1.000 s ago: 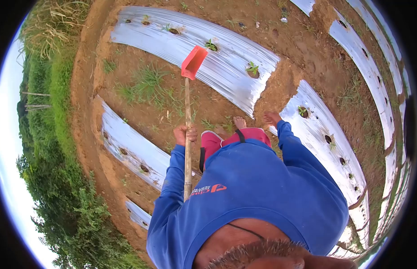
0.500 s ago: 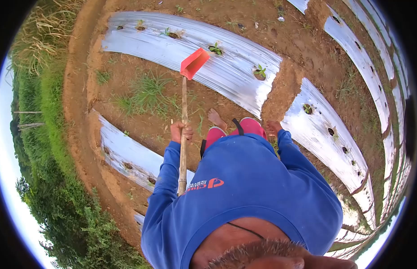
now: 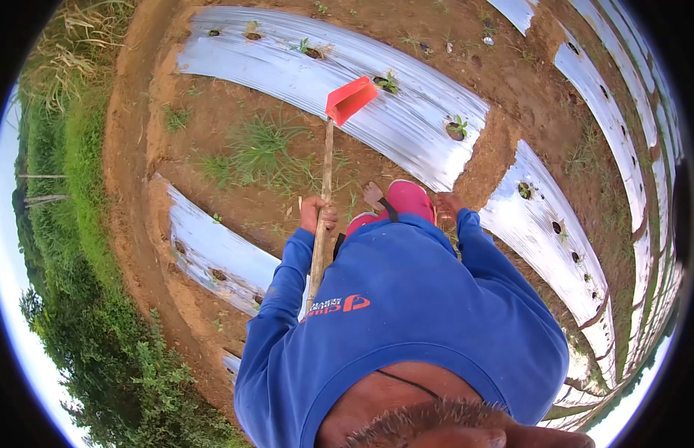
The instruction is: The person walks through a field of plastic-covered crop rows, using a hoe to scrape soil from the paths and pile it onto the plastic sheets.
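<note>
My left hand [image 3: 317, 215] is closed around the wooden handle [image 3: 322, 246] of a hoe. At the far end of the handle is a red, angled blade [image 3: 351, 100], seen over the edge of a silver plastic-covered bed [image 3: 265, 63]. Close to that blade a small green seedling [image 3: 389, 83] grows from a hole in the plastic. My right hand [image 3: 448, 204] hangs beside my pink trouser leg [image 3: 412, 200], fingers loosely apart, with nothing seen in it. The lower end of the handle passes along my blue sleeve and shirt.
Another seedling [image 3: 457, 127] stands near the bed's end. A bare soil gap [image 3: 487, 160] separates it from another covered bed [image 3: 545, 216] at right. Grass tufts [image 3: 261, 149] grow between the rows. A dirt path [image 3: 127, 187] and green bushes [image 3: 116, 351] lie to the left.
The hoe's blade and my left hand have shifted right in the view, and the beds have shifted right too. My front leg shows more bent or forward. The left-hand grip stays.
</note>
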Demonstrator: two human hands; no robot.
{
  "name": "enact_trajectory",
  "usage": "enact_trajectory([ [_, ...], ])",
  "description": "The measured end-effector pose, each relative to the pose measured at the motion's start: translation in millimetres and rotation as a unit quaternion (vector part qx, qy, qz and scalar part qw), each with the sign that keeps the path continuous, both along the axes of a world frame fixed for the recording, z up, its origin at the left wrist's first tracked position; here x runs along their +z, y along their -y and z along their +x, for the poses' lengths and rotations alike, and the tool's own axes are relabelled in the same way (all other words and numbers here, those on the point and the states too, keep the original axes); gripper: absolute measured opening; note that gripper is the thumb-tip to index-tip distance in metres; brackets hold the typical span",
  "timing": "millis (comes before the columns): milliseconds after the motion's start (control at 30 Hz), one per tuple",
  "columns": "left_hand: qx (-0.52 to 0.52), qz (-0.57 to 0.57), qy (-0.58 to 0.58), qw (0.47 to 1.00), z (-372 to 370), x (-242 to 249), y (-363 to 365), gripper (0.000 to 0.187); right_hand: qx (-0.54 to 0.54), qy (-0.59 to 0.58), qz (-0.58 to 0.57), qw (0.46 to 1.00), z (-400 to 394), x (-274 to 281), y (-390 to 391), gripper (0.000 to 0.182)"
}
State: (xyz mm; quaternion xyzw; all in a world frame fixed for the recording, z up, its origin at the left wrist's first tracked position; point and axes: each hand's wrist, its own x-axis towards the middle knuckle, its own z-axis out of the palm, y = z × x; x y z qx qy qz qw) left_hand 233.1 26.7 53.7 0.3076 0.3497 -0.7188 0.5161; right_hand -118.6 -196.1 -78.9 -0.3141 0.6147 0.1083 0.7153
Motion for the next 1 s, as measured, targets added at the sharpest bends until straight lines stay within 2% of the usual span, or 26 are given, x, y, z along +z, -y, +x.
enact_trajectory([
  [167,0.038,-0.037,-0.022,0.998,8,-10,-16,0.02,0.061,-0.061,-0.002,0.996,31,3,1,0.027],
  [233,0.076,-0.054,-0.025,0.995,7,4,-16,0.018,0.09,-0.081,-0.009,0.993,43,3,0,0.028],
  [367,0.13,-0.071,-0.023,0.989,9,18,-20,0.017,0.089,-0.096,-0.015,0.991,70,21,2,0.019],
  [600,0.195,-0.125,-0.025,0.972,58,24,-24,0.017,0.145,-0.038,0.06,0.987,125,-11,29,0.018],
  [700,0.214,-0.107,-0.002,0.971,92,32,-24,0.015,0.149,-0.084,0.006,0.985,171,-19,33,0.019],
  [900,0.195,-0.062,0.039,0.978,169,41,-22,0.013,0.121,0.019,0.013,0.992,258,-5,52,0.021],
  [1000,0.176,-0.059,0.032,0.982,203,45,-16,0.013,0.071,0.099,0.02,0.992,285,7,55,0.024],
])
